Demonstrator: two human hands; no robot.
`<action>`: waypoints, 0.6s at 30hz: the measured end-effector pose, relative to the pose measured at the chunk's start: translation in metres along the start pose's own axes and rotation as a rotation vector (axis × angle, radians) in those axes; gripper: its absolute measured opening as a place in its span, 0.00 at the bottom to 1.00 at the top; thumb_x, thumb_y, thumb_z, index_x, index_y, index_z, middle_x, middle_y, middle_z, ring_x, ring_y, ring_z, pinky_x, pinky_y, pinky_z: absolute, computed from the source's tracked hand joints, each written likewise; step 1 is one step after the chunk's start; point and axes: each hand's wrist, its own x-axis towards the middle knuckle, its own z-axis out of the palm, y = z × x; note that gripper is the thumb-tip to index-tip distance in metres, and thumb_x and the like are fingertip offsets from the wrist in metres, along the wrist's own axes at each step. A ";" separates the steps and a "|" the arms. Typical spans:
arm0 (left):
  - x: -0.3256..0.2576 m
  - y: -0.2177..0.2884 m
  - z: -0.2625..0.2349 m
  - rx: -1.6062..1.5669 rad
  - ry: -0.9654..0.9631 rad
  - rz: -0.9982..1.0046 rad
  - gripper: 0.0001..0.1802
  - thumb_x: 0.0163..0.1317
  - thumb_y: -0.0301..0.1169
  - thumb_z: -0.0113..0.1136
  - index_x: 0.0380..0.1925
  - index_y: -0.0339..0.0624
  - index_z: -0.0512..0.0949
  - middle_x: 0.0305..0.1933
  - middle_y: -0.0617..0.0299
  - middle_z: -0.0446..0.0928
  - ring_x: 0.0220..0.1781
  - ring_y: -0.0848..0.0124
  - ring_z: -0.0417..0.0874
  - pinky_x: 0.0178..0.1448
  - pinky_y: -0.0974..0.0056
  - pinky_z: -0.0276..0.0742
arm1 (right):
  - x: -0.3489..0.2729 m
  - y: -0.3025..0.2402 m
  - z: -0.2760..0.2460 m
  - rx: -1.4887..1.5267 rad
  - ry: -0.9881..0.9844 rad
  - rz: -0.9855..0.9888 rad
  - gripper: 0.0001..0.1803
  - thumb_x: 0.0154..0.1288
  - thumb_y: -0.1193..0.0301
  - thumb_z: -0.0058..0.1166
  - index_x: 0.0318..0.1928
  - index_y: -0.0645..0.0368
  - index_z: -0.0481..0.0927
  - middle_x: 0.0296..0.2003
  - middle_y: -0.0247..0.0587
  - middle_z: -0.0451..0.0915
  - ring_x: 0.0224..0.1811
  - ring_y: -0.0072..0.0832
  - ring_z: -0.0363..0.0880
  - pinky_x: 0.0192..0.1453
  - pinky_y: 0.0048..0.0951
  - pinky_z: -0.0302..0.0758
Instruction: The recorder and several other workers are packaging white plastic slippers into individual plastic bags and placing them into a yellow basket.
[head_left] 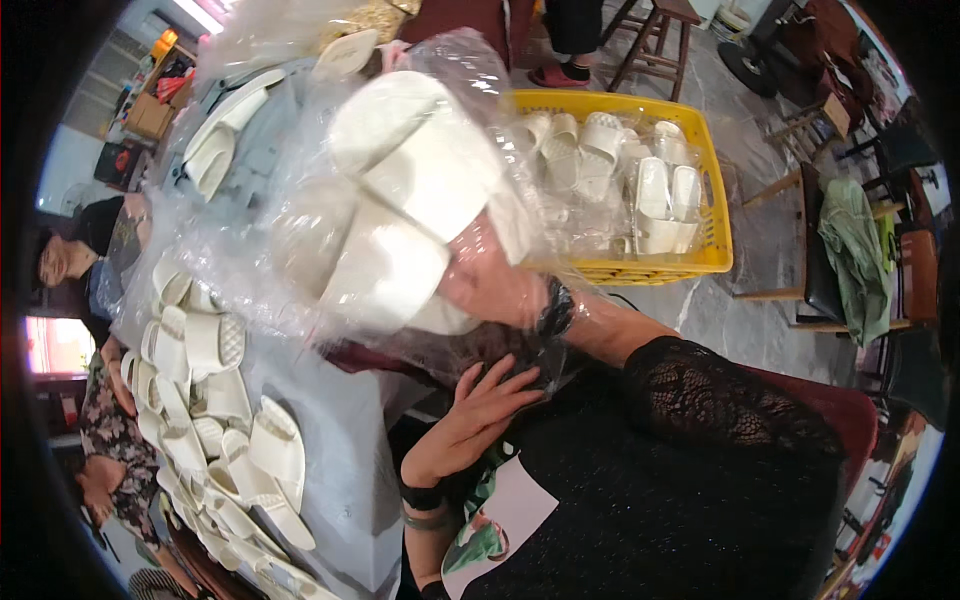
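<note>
White slippers (pixel 430 180) in clear bag (pixel 475 70), grasped by right fingers (pixel 468 262); left fingers (pixel 492 388) loosely spread

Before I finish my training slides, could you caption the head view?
Right hand gripping white slippers inside a clear plastic bag, left hand at its lower edge, beside a yellow crate.

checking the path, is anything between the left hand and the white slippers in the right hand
Yes: loose clear plastic lies between the left hand and the white slippers, and the right hand, holding them, is partly in the way too. I can't tell where the plastic opens.
</note>
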 end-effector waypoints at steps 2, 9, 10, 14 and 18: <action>0.020 -0.005 0.002 0.047 -0.043 -0.006 0.24 0.68 0.24 0.44 0.64 0.46 0.67 0.72 0.59 0.60 0.78 0.61 0.48 0.75 0.52 0.29 | -0.013 0.018 -0.005 -0.046 0.006 0.039 0.36 0.58 0.77 0.51 0.68 0.66 0.55 0.63 0.58 0.62 0.69 0.52 0.57 0.72 0.46 0.53; 0.060 -0.043 -0.001 -0.039 -0.205 -0.083 0.25 0.72 0.33 0.44 0.68 0.48 0.61 0.76 0.60 0.52 0.79 0.61 0.43 0.76 0.52 0.31 | -0.068 0.107 -0.037 -0.084 0.165 0.453 0.23 0.63 0.81 0.45 0.60 0.66 0.67 0.52 0.44 0.74 0.55 0.29 0.71 0.59 0.29 0.69; 0.066 -0.048 0.002 -0.042 -0.213 -0.081 0.25 0.72 0.33 0.44 0.68 0.48 0.61 0.76 0.60 0.52 0.79 0.61 0.43 0.76 0.52 0.31 | -0.084 0.123 -0.040 -0.049 0.249 0.504 0.23 0.63 0.81 0.45 0.60 0.65 0.67 0.50 0.43 0.75 0.52 0.28 0.72 0.56 0.29 0.70; 0.077 -0.058 0.010 -0.035 -0.306 -0.251 0.28 0.72 0.42 0.45 0.69 0.47 0.59 0.76 0.58 0.50 0.78 0.61 0.45 0.76 0.52 0.37 | -0.154 0.186 -0.073 -0.100 0.455 0.803 0.20 0.64 0.82 0.42 0.56 0.60 0.70 0.35 0.31 0.74 0.32 0.18 0.68 0.32 0.23 0.69; 0.062 -0.068 0.011 -0.097 -0.211 -0.268 0.30 0.70 0.45 0.47 0.68 0.44 0.60 0.75 0.53 0.53 0.76 0.62 0.51 0.76 0.56 0.41 | -0.185 0.220 -0.136 -0.127 0.323 0.794 0.29 0.58 0.78 0.47 0.63 0.65 0.65 0.60 0.58 0.67 0.64 0.50 0.63 0.69 0.40 0.57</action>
